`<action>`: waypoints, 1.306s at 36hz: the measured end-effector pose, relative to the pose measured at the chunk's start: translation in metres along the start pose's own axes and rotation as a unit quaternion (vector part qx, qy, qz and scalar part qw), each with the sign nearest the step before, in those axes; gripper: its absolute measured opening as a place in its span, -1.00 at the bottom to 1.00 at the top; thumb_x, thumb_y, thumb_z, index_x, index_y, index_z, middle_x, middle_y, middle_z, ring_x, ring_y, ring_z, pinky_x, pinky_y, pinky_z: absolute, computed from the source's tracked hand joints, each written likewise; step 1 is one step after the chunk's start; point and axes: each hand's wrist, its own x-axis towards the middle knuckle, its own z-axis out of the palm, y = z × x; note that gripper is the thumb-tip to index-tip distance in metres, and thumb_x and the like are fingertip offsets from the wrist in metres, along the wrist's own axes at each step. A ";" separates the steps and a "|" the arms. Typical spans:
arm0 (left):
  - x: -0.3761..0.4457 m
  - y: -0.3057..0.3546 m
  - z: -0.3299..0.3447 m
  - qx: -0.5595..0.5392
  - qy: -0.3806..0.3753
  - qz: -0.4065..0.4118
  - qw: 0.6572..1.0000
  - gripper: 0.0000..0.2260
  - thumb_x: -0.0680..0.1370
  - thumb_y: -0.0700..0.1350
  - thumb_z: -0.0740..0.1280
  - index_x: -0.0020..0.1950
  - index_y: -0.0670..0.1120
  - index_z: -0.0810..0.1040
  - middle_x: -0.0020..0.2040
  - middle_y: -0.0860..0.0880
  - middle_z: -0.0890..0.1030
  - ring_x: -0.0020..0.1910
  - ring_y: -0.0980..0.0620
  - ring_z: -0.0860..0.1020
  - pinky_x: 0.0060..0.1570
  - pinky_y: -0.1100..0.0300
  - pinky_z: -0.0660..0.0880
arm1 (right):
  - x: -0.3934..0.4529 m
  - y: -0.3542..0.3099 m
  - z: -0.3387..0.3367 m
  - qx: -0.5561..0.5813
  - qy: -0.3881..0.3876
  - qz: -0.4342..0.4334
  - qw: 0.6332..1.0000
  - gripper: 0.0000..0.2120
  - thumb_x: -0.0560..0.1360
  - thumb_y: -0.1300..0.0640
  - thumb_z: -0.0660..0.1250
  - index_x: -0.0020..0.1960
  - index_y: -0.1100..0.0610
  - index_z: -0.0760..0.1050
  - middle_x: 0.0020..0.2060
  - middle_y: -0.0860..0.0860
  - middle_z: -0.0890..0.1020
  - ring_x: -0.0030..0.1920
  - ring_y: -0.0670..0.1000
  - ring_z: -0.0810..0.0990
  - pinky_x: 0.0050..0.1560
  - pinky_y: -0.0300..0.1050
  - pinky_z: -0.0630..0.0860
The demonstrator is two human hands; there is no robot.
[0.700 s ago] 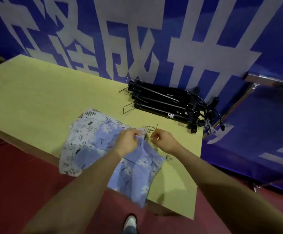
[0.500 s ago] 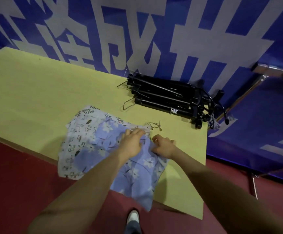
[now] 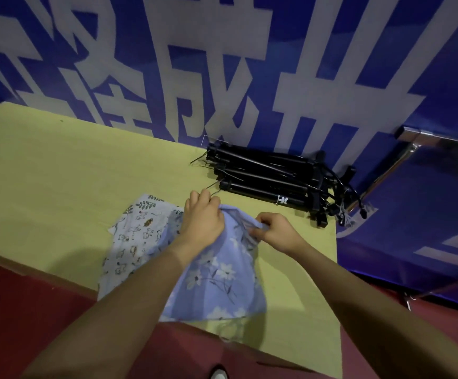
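Though seemingly bunched, floral cloth (image 3: 216, 277) in both hands (image 3: 201, 224) (image 3: 275, 232).

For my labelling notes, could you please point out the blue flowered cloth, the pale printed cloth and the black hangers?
blue flowered cloth (image 3: 216, 280), head view, flowered middle part.
pale printed cloth (image 3: 134, 239), head view, printed middle part.
black hangers (image 3: 260, 173), head view, a bar of the pile.

wall: blue banner (image 3: 427, 64) (big white characters) | table (image 3: 58, 173): yellow-green | floor (image 3: 17, 310): red | light: dim
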 end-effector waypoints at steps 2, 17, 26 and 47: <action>0.007 -0.003 -0.010 0.017 0.023 0.005 1.000 -0.79 0.60 -0.14 0.10 0.14 -0.18 0.45 0.14 -0.13 0.38 0.13 -0.13 0.30 0.13 0.09 0.25 | 0.000 -0.008 -0.006 0.039 0.001 -0.001 0.999 -0.84 0.41 0.24 0.37 -0.27 0.16 0.41 -0.38 0.02 0.40 -0.36 -0.01 0.32 -0.31 -0.11 0.24; 0.002 0.025 -0.039 -0.095 -0.021 0.053 0.994 -0.82 0.53 -0.02 0.26 0.05 -0.09 0.43 -0.05 -0.01 0.49 0.07 -0.06 0.42 0.13 0.11 0.23 | 0.010 -0.060 -0.027 0.220 0.100 -0.062 0.968 -0.94 0.49 0.31 0.36 -0.05 0.24 0.49 -0.24 0.08 0.57 -0.26 0.01 0.57 -0.33 -0.23 0.54; 0.003 0.042 -0.025 -0.104 -0.015 -0.017 0.994 -0.73 0.59 0.06 0.20 0.07 -0.13 0.48 0.03 -0.12 0.62 0.04 -0.17 0.53 -0.01 0.03 0.38 | 0.004 -0.060 -0.031 0.332 0.039 -0.043 0.941 -0.76 0.42 0.43 0.32 0.05 0.24 0.55 -0.15 0.09 0.62 -0.12 0.03 0.59 -0.07 -0.15 0.54; 0.008 0.006 -0.039 -0.076 -0.076 0.110 0.988 -0.70 0.45 -0.45 0.11 0.05 -0.10 0.26 0.02 -0.15 0.39 -0.17 -0.20 0.42 -0.31 0.00 0.20 | 0.021 -0.033 -0.024 0.148 0.137 -0.004 0.980 -0.85 0.54 0.32 0.26 -0.16 0.12 0.45 -0.32 0.04 0.52 -0.27 0.05 0.50 -0.21 0.01 0.49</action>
